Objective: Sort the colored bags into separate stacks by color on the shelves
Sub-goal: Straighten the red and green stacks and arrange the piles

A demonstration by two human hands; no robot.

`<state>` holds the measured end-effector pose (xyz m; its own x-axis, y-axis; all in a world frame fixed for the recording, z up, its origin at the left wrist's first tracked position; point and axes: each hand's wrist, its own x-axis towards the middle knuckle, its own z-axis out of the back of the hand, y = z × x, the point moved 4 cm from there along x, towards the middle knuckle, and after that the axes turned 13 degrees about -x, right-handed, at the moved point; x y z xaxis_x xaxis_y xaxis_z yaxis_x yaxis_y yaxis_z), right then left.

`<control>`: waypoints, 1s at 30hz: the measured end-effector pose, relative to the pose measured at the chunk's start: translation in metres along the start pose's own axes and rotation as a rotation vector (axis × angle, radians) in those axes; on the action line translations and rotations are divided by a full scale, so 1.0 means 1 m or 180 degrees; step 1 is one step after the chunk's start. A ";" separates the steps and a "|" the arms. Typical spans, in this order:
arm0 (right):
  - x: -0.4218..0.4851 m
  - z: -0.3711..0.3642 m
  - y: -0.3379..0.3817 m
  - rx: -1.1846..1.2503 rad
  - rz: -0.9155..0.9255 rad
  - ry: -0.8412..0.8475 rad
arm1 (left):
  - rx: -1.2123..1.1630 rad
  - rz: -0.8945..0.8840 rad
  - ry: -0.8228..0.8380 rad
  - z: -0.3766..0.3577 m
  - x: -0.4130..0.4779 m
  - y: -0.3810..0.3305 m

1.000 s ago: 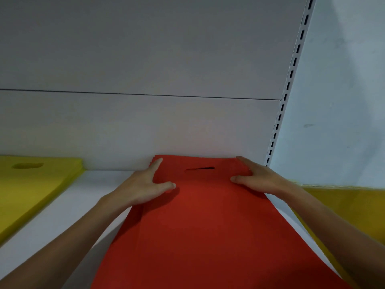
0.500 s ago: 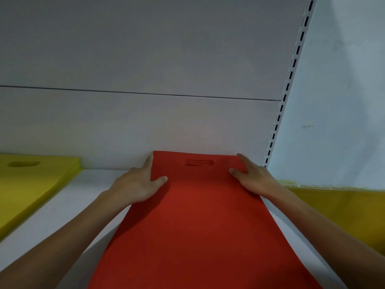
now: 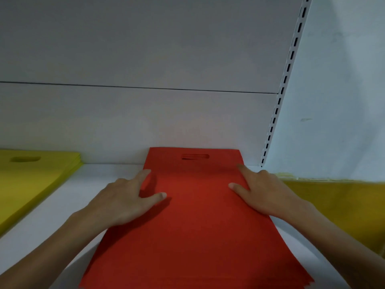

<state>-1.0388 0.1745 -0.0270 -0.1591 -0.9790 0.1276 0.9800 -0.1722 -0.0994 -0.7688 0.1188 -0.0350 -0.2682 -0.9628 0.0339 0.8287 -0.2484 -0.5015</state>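
Yellow bag stack (image 3: 31, 174) lies flat at far L of shelf (image 3: 68, 205). Left hand (image 3: 125, 201), fingers straight, presses L edge of red bag stack (image 3: 193, 226), which sits mid-shelf w/ top edge at the back panel. Right hand (image 3: 264, 195) lies flat on its R edge, gripping nothing. Bags look light, thin, floppy, prob slippery betw layers, so best taken by both side edges or the handle slot (image 3: 195, 157).

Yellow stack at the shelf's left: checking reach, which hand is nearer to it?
Left. The left hand rests on the left edge of the red bags, toward the yellow stack; the right hand rests on their right edge, farther off.
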 end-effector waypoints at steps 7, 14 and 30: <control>-0.043 0.009 -0.026 0.0151 -0.0419 0.0403 | -0.0115 0.0099 -0.0078 0.011 -0.051 0.017; -0.090 0.017 -0.012 0.0993 0.0228 0.0659 | -0.0779 -0.0067 -0.0130 0.005 -0.087 0.005; -0.144 0.025 -0.008 0.0941 0.0640 0.0573 | -0.0868 -0.0543 -0.0087 0.003 -0.125 0.004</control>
<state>-1.0205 0.3194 -0.0202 0.0469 -0.9980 -0.0431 0.9816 0.0380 0.1870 -0.7304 0.2382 -0.0388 -0.3754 -0.9132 0.1587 0.6097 -0.3723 -0.6998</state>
